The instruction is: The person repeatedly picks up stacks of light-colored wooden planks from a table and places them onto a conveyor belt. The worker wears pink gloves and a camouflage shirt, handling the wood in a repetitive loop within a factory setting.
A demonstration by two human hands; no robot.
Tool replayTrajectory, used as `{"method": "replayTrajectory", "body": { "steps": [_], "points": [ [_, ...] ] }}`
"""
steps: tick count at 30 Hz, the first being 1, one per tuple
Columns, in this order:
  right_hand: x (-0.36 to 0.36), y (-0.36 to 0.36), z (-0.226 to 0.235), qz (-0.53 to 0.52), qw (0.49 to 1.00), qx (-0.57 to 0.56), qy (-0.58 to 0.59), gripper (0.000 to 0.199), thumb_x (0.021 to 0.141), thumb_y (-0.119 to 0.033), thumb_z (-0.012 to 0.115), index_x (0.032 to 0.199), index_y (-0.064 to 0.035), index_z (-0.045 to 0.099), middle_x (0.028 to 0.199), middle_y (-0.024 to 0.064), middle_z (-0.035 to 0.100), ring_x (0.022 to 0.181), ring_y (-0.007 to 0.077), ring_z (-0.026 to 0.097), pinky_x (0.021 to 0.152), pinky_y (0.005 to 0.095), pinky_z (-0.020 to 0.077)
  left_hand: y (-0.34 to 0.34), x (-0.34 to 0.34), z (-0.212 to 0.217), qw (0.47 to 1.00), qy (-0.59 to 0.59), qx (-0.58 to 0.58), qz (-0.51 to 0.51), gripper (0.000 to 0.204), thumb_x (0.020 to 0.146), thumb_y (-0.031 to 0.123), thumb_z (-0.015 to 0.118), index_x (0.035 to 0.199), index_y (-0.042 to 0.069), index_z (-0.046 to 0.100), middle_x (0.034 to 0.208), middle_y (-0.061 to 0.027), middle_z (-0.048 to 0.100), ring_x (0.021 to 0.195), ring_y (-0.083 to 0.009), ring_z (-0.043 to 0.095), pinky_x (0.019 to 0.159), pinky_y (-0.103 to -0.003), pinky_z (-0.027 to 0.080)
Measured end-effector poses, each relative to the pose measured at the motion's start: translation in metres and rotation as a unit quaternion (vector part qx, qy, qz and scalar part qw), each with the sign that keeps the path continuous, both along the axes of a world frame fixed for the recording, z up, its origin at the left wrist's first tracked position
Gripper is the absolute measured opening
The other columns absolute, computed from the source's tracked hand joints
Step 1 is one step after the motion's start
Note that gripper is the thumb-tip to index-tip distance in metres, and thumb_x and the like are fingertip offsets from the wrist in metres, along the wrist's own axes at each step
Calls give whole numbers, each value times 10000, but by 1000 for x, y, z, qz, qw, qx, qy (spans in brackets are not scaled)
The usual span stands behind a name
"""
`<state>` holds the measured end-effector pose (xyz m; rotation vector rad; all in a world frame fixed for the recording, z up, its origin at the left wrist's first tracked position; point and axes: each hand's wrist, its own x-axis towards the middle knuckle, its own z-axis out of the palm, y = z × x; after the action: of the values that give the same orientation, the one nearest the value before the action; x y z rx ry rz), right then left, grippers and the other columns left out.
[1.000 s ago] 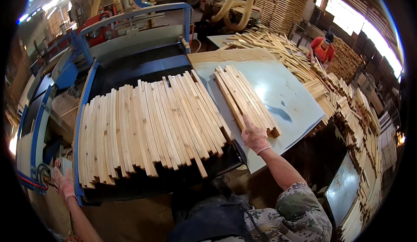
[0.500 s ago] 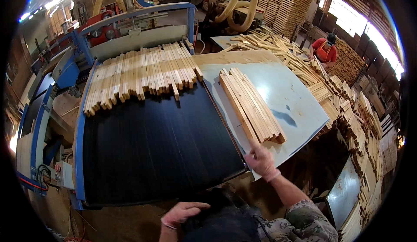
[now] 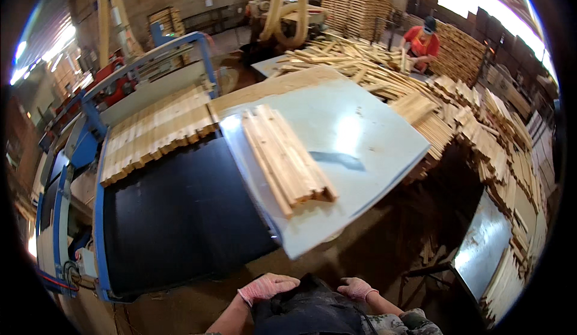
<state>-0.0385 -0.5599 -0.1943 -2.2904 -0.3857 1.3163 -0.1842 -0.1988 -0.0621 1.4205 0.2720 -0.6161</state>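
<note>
My left hand [image 3: 268, 288], in a pinkish glove, is at my waist against a dark apron [image 3: 309, 311], its fingers stretched out toward the right. On the apron's other side is my right hand [image 3: 356, 289], also gloved, with loosely extended fingers pointing left. No wood shows in either hand. Ahead of them, a small bundle of wooden strips [image 3: 285, 157] lies lengthwise on a pale sheet-topped table [image 3: 384, 136]. To its left, a row of wooden strips [image 3: 159, 130] sits side by side on a black conveyor belt [image 3: 180, 215] at the machine's mouth.
The blue machine frame [image 3: 150, 52] arches over the belt's far end. A heap of loose strips [image 3: 360, 70] covers the area behind the table. A person in red [image 3: 422, 43] works there. Stacked wood [image 3: 493, 154] and a metal-topped stand [image 3: 481, 242] are at right.
My right hand has left the strip bundle's near end and come back to my waist. The view has swung right, and the strips on the belt are farther under the machine frame.
</note>
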Motion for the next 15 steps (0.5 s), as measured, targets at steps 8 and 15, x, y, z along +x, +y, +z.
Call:
{"method": "replayTrajectory", "body": {
  "steps": [8,15],
  "points": [
    [6,-255,-147,102,987,-84,-96,427,935,-327,683,1272,-81,778,1306,227,743,1221,397,683,1003,451,567,-189,152,-11,996,-29,-24,-86,438,1062,290,710,1376,-14,729,1348,-96,762,1253,-170,678,1118,-311,497],
    [-33,-322,-130,-446,892,-71,22,486,947,-434,671,1184,-22,774,1275,200,753,1189,377,698,1010,456,535,-314,245,-8,972,-3,10,-233,440,1062,255,702,1387,-42,712,1351,-138,755,1260,-203,689,1121,-339,510]
  ]
}}
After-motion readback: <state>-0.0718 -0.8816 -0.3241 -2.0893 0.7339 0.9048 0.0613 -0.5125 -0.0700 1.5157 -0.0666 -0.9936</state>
